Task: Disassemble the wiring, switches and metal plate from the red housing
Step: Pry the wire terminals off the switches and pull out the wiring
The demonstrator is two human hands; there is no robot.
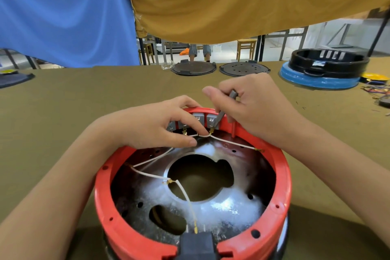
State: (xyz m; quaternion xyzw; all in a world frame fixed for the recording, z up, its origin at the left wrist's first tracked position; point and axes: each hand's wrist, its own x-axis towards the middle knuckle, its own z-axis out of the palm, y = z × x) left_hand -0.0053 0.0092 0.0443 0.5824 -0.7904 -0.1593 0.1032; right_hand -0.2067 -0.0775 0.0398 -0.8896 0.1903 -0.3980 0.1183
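My two hands, left (160, 122) and right (249, 103), on one red housing (280, 173), two gray switches (205, 119) inside it, two round dark lids (194, 68) behind it

no legible text, labels or numbers

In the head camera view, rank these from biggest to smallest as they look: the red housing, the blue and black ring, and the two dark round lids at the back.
1. red housing, though it sits nearest
2. blue and black ring
3. left lid and right lid: alike, unranked
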